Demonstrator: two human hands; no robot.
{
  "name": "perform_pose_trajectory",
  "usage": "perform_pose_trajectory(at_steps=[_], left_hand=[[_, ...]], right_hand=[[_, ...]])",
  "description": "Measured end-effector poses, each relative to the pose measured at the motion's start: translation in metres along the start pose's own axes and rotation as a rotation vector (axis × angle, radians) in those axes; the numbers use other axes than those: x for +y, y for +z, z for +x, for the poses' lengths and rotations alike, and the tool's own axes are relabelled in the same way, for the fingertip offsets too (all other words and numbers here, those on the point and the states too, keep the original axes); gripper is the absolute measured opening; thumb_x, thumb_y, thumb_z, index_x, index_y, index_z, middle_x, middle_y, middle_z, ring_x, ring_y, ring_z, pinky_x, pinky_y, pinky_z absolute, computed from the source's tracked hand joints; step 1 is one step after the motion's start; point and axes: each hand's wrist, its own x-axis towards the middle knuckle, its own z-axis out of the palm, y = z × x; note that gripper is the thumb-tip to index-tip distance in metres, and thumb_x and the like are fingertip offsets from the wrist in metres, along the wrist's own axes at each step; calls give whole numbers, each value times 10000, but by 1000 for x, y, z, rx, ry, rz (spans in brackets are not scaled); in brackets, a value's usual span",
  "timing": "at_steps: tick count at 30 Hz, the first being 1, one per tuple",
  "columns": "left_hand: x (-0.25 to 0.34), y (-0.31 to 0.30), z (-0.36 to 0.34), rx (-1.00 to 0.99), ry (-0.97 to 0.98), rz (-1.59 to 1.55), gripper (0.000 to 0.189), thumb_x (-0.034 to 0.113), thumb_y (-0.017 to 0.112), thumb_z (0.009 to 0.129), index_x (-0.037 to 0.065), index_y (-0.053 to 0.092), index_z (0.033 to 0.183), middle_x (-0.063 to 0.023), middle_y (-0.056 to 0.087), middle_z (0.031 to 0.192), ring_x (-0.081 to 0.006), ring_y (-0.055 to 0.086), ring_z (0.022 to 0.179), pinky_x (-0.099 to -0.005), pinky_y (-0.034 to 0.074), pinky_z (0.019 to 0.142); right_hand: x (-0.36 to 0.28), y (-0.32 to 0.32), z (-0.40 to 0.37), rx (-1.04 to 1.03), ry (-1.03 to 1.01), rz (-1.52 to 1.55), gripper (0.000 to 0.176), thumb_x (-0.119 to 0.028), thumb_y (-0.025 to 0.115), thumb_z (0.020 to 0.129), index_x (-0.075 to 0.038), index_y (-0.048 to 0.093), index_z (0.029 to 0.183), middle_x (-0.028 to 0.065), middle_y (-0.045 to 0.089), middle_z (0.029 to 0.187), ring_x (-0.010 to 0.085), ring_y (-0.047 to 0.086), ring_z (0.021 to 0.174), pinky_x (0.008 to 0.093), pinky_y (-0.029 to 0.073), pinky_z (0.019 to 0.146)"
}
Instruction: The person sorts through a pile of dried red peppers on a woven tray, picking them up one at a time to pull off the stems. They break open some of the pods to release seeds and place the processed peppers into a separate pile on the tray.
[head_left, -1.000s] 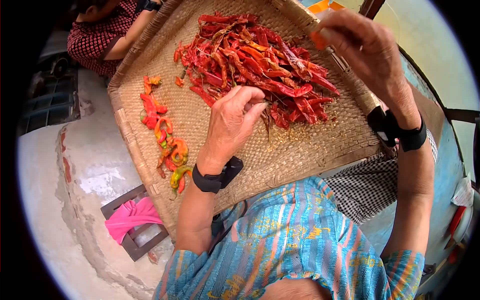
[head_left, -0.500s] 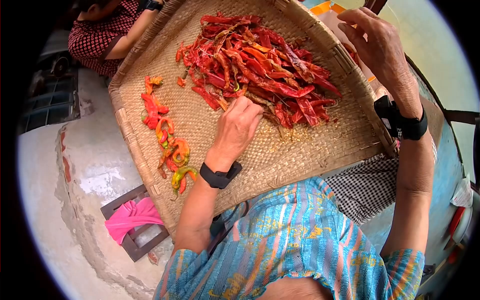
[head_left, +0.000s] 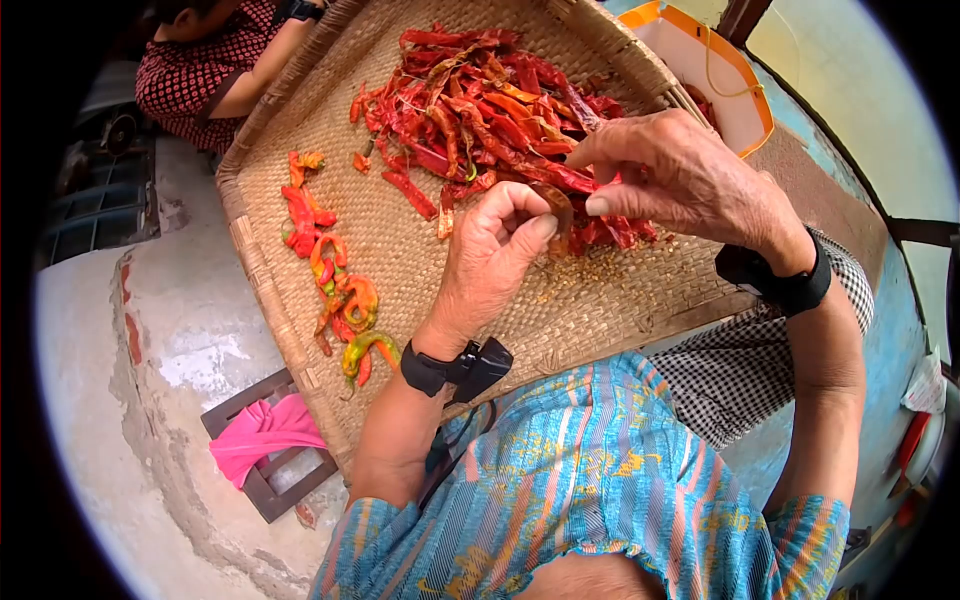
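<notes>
Pale, cracked floor (head_left: 150, 400) beside blue wall (head_left: 890, 320)

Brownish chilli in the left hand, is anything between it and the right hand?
Nothing visible stands between the brownish chilli, pinched by the left hand, and the right hand; the red pile seems to lie beneath.

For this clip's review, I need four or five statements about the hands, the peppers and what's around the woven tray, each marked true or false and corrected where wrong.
1. The left hand pinches a brown pepper. True.
2. The right hand is inside the orange-rimmed container. False: the right hand is over the woven tray, close to the left hand.
3. The orange-rimmed container is outside the woven tray. True.
4. The pink cloth lies on the red pepper heap. False: the pink cloth is draped over a dark frame outside the woven tray.
</notes>
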Motion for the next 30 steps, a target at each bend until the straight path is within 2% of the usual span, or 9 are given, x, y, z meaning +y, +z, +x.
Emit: perform_pose_trajectory(at_steps=[11, 13, 18, 20, 21, 23, 25, 28, 30], left_hand=[[2, -4, 4, 104, 7, 70, 116, 112, 622, 953, 18, 618, 1021, -39, 647, 911, -101, 621, 789, -257, 521, 706], [-2, -21, -3, -35, 84, 735, 232, 86, 675, 898, 27, 586, 1105, -20, 635, 866, -89, 597, 744, -254, 477, 674], [-26, -31, -26, -113, 190, 948, 265, -74, 661, 751, 16, 610, 995, -151, 545, 990, -346, 585, 905, -409, 489, 777], [-27, -34, -28, -111, 186, 964, 260, -68, 663, 754, 16, 607, 993, -148, 549, 985, -343, 587, 905, -406, 488, 774], [-28, -36, -28, -114, 182, 981, 255, -62, 666, 757, 15, 603, 992, -145, 552, 980, -340, 589, 905, -403, 487, 771], [-33, -38, -29, -107, 218, 1009, 234, -58, 660, 771, 14, 602, 986, -137, 551, 959, -324, 596, 888, -393, 491, 755], [-33, -38, -29, -106, 254, 1038, 213, -54, 653, 785, 12, 601, 981, -128, 551, 939, -308, 603, 871, -384, 494, 738], [-24, -35, -29, -24, 115, 851, 146, -30, 645, 840, 17, 597, 969, -92, 572, 910, -201, 620, 807, -329, 502, 690], [-14, -28, -26, 92, -60, 597, 132, -26, 618, 871, 20, 579, 989, -79, 594, 890, -177, 630, 745, -307, 511, 679]], right_hand=[[-12, -2, 2, 68, 59, 56, 221, -164, 681, 868, 16, 559, 823, 203, 546, 690, 396, 557, 676, 427, 446, 592], [-11, -5, 3, 77, 99, 55, 229, -170, 678, 872, 17, 557, 821, 204, 536, 683, 394, 539, 667, 430, 438, 595], [-7, 0, 2, 41, 79, 64, 202, -167, 676, 880, 7, 575, 861, 186, 553, 694, 378, 547, 670, 421, 458, 622], [-6, -5, 4, 163, 28, 52, 177, -151, 670, 892, 10, 599, 912, 150, 586, 681, 297, 595, 646, 383, 480, 622], [-13, -18, 2, 153, 134, 108, 190, -188, 655, 948, -3, 617, 974, 42, 638, 809, 114, 564, 698, 277, 443, 597], [1, -33, 3, 352, -2, 244, 244, -224, 642, 963, -14, 649, 1087, 24, 670, 901, 108, 600, 777, 246, 475, 660], [1, -59, 0, 664, 142, 9, 132, -102, 643, 928, 23, 601, 940, 138, 654, 816, 165, 615, 667, 302, 510, 600], [41, -87, -14, 766, 51, -15, 149, -101, 657, 920, 32, 591, 935, 119, 666, 773, 121, 612, 674, 297, 504, 579], [47, -100, -21, 688, 435, -687, 160, -100, 654, 915, 37, 602, 980, 106, 670, 749, 140, 625, 660, 291, 503, 578]])
